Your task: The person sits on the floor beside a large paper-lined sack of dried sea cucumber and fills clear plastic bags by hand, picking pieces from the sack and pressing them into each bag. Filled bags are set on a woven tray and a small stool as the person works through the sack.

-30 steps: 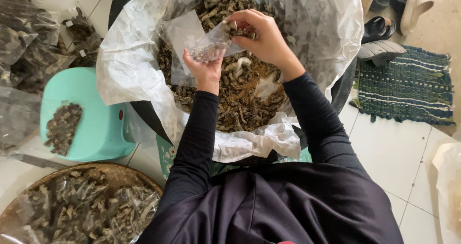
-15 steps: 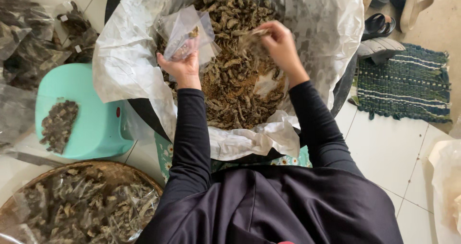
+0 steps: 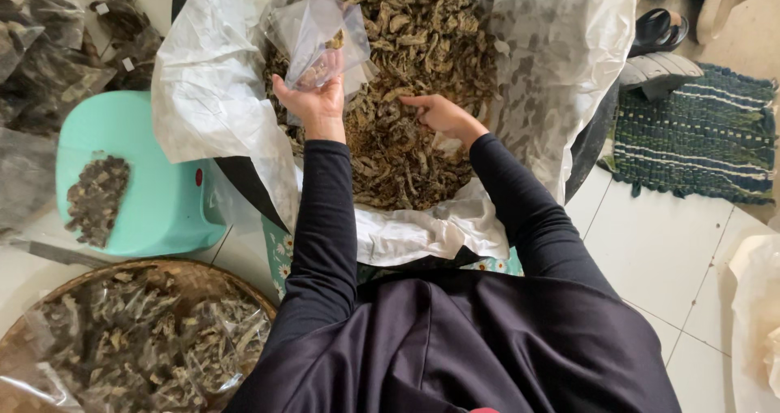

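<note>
A large sack lined with white plastic (image 3: 203, 96) lies open in front of me, full of dried brown pieces (image 3: 414, 64). My left hand (image 3: 313, 100) holds up a small clear plastic bag (image 3: 321, 35) with a few dried pieces inside, over the left side of the heap. My right hand (image 3: 443, 116) is down in the heap, fingers curled among the dried pieces. Both arms wear long black sleeves.
A mint-green plastic stool (image 3: 154, 194) with a small pile of dried pieces stands at left. A woven basket (image 3: 187, 279) with filled clear bags sits at lower left, more filled bags (image 3: 49, 47) at upper left. A green woven mat (image 3: 699, 137) and sandals (image 3: 662, 51) lie at right.
My right hand has left the small bag and dropped down into the heap. My left hand has moved the bag to the left and keeps holding it.
</note>
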The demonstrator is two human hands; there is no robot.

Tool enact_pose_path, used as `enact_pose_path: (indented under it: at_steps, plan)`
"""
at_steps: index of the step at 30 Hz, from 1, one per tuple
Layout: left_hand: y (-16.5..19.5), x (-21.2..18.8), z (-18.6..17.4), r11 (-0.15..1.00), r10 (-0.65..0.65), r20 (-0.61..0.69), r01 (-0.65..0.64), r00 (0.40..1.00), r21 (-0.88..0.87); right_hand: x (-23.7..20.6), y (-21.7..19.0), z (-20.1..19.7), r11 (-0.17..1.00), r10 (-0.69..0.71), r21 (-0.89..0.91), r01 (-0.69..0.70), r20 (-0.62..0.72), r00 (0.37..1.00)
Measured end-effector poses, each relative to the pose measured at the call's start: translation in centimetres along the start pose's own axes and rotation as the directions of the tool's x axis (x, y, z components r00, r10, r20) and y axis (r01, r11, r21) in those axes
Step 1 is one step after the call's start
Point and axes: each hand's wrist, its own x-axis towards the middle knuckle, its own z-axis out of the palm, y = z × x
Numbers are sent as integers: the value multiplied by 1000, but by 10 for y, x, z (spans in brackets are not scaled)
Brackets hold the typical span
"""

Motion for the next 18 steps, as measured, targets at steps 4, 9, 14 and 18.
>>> enact_pose_path:
  at_steps: [4,9,14,18]
  plan:
    - [-1,0,-1,1000,-7,6,7,1000,-11,-1,5,0,988,-115,97,120,-57,992]
    - [-1,-1,-1,999,-37,37,37,999,-2,7,25,18,995,21,99,20,-397,918]
    - [-3,-1,-2,999,-33,35,32,999,9,11,31,25,847,387,493,-196,-322,864]
    - [-3,0,-4,999,-25,60,24,998,24,10,24,21,816,314,533,-224,-83,946]
